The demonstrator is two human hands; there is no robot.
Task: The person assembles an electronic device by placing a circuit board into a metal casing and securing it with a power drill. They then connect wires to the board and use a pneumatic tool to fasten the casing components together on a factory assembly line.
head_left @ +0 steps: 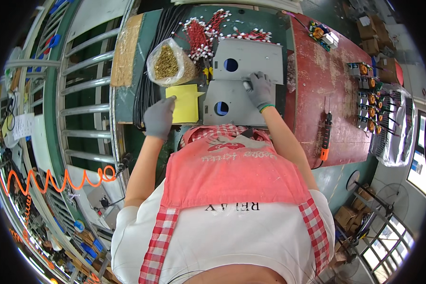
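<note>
My left hand, in a grey glove, is closed at the left edge of a stack of yellow sheets, its fingertips on the upper left part. My right hand, also gloved, lies across the far edge of the near grey metal panel. Its thumb side rests on that panel and its curled fingers reach over the edge. Just beyond, touching or nearly so, lies a second grey metal panel. Each panel has a round hole that shows blue. The undersides of both hands are hidden.
Left of the panels are an open bag of small brass-coloured parts and black cables. Red-and-white wire leads lie at the back. An electric screwdriver rests on the red table at right. A roller conveyor runs along the left.
</note>
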